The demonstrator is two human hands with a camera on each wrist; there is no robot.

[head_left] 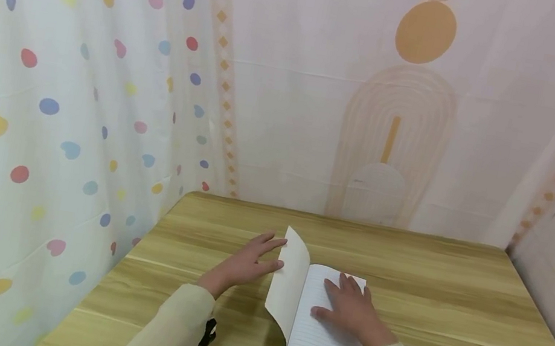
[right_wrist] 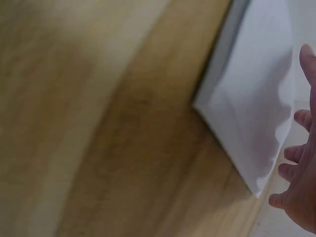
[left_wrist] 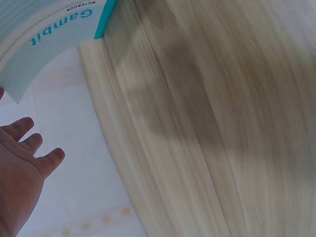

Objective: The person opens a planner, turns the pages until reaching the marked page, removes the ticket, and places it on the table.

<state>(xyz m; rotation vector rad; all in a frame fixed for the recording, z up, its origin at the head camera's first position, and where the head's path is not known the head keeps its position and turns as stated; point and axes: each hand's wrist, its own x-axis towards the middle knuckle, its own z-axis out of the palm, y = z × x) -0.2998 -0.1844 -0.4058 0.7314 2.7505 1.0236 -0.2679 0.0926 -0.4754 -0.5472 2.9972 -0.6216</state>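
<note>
A notebook (head_left: 319, 336) lies on the table with its ruled page facing up. Its front cover (head_left: 289, 282) stands raised on the left, and the left wrist view shows its teal outer side (left_wrist: 61, 29) printed "Gambit NOTEBOOK". At the cover's outer edge is my left hand (head_left: 247, 263), its fingers spread and extended; whether they all touch is unclear. My right hand (head_left: 351, 309) is over the ruled page with spread fingers, gripping nothing. From the right wrist, the notebook's white pages (right_wrist: 252, 94) appear beside the right hand (right_wrist: 301, 173), with its shadow on them.
The wood-grain table (head_left: 452, 312) extends around the notebook to its far edge. A dotted curtain (head_left: 101, 107) hangs at the left, and a pale patterned curtain (head_left: 294, 108) hangs behind the table. Black straps (head_left: 208, 334) show at both sleeves.
</note>
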